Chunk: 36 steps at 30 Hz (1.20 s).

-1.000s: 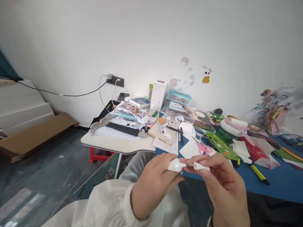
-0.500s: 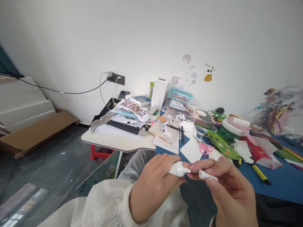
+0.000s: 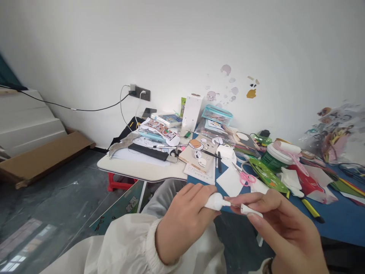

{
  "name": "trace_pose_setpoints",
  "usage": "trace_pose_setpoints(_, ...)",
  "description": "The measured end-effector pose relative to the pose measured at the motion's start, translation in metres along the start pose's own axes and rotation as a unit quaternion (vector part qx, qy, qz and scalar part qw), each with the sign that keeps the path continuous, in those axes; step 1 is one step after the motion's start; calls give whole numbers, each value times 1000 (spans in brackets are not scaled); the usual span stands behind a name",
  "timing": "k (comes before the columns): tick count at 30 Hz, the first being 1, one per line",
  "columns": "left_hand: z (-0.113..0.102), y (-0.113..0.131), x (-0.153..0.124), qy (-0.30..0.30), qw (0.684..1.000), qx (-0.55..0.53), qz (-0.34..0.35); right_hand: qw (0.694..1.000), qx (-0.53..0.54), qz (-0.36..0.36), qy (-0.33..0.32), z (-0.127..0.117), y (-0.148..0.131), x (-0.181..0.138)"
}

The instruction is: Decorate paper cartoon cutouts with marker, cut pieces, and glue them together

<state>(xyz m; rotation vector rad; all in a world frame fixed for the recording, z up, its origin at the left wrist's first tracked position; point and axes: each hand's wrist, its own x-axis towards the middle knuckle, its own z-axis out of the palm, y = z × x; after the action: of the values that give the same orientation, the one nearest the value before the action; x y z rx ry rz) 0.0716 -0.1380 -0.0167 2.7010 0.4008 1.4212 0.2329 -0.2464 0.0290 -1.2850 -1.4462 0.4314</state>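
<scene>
My left hand (image 3: 189, 219) is wrapped round a small white glue bottle (image 3: 214, 201), its narrow nozzle pointing right. Between the thumb and fingers of my right hand (image 3: 281, 222) is a white cap (image 3: 251, 211). A thin metal pin runs from the cap toward the nozzle; whether its tip is still inside the nozzle I cannot tell. Both hands are in front of the table edge, above my lap. Beyond them lie pink-handled scissors (image 3: 246, 178) and a white sheet of paper (image 3: 230, 181).
A sickle with a black handle (image 3: 148, 152) lies on the white table (image 3: 137, 173). On the blue tabletop (image 3: 342, 226) are a yellow utility knife (image 3: 313, 210), a green tub (image 3: 273, 163) and a green leaf-shaped piece (image 3: 268, 177). Paper cutouts lie on a beige board (image 3: 209, 165).
Both hands have hardly moved; the right hand has turned slightly and shifted a little to the right. The cap stays off the nozzle, with the pin between them.
</scene>
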Motion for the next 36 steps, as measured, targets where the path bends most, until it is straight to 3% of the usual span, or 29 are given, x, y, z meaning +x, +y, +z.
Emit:
trace_pose_setpoints(5,1,0,3,-33,998,42,26,958,-267,-44,-92,-24,-16,11)
trace_pose_setpoints(8,7,0,4,-51,997,36,35,937,-310,-64,-146,-21,-14,21)
trace_pose_setpoints(11,13,-1,3,-50,997,48,39,931,-325,-56,-156,-11,-5,26)
trace_pose_setpoints(17,18,-4,3,-66,996,55,38,942,-283,-24,-178,-5,9,22)
trace_pose_setpoints(24,23,-5,3,-72,995,65,34,944,-287,-35,-160,0,20,20)
trace_pose_setpoints(29,26,-8,0,-65,996,56,28,948,-297,-68,-86,5,28,18)
trace_pose_setpoints(33,27,-7,-1,-71,995,58,28,968,-221,-22,-114,8,30,15)
trace_pose_setpoints(36,27,-7,-1,-66,995,66,30,994,-73,34,-72,13,36,14)
